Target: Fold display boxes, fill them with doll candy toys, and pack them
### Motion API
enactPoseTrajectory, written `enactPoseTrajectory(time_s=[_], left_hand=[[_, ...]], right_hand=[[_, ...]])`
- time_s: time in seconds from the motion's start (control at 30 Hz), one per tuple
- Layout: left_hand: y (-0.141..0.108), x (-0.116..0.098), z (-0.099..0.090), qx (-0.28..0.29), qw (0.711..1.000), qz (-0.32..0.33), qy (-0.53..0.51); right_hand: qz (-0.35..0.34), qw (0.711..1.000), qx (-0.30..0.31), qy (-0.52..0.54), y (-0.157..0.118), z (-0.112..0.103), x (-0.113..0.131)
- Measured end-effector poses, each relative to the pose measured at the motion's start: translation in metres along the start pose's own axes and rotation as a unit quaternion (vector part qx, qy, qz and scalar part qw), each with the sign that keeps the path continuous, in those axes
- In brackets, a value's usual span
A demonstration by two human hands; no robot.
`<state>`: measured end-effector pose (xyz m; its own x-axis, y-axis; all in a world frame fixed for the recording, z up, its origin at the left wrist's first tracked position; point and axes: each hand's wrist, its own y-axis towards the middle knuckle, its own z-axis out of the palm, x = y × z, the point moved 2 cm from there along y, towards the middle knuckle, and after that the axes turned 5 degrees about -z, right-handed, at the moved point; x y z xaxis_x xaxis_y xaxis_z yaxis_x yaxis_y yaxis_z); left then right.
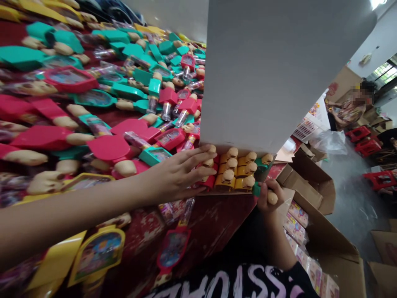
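An open box (242,192) with a tall grey-white panel (248,74) holds rows of plastic toys with beige doll-head ends, red on the left, yellow toys (228,178) in the middle and one green at the right. My left hand (189,167) reaches over the red toys at the box's left end, its fingers stretched out and touching the heads. At the right front corner my right hand (269,194) is closed around a green doll-head toy (272,198). Part of that toy is hidden by my fingers.
Piled on the dark red table (214,231) are many loose green, pink and yellow toys (108,147). Right of me stand cardboard cartons (338,244), one with packed pink boxes (296,225). Farther off, a person (350,109) sits near a white basket (307,128) and red stools (367,140).
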<state>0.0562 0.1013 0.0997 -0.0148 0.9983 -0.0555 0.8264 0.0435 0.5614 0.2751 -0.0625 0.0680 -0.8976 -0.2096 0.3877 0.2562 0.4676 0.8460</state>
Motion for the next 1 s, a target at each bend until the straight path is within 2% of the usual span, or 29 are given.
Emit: enactPoseTrajectory(time_s=[0.13, 0.27, 0.33, 0.43, 0.5, 0.57, 0.67, 0.8, 0.87, 1.0], left_hand=[[0.002, -0.001, -0.001, -0.012, 0.999, 0.022, 0.044], [0.002, -0.001, 0.001, -0.016, 0.999, 0.021, 0.046], [0.002, -0.002, 0.001, -0.024, 0.999, 0.018, 0.041], [0.001, -0.001, 0.002, -0.027, 0.999, 0.007, 0.031], [0.001, 0.000, 0.004, -0.023, 0.999, 0.010, 0.031], [0.000, 0.001, 0.005, -0.030, 0.999, 0.017, 0.034], [-0.001, 0.003, 0.007, -0.044, 0.998, 0.012, 0.031], [-0.004, 0.005, 0.011, -0.026, 1.000, -0.014, 0.001], [-0.006, 0.007, 0.012, -0.016, 0.999, -0.025, -0.014], [-0.006, 0.008, 0.014, -0.017, 0.999, -0.030, -0.025]], right_hand=[[-0.045, 0.999, 0.000, 0.023, -0.018, -0.004, 0.001], [-0.065, 0.997, -0.006, 0.033, -0.021, -0.006, 0.004], [-0.051, 0.998, -0.002, 0.020, -0.016, -0.007, 0.004], [0.007, 1.000, 0.016, -0.008, 0.000, -0.002, 0.000], [0.049, 0.998, 0.026, -0.024, 0.012, 0.007, -0.007], [0.072, 0.997, 0.008, -0.040, 0.022, 0.018, -0.014], [0.055, 0.994, -0.048, -0.077, 0.028, 0.030, -0.021], [0.026, 0.987, -0.100, -0.123, 0.022, 0.033, -0.020], [0.030, 0.988, -0.103, -0.113, 0.020, 0.031, -0.022], [0.049, 0.995, -0.071, -0.042, 0.022, 0.031, -0.033]])
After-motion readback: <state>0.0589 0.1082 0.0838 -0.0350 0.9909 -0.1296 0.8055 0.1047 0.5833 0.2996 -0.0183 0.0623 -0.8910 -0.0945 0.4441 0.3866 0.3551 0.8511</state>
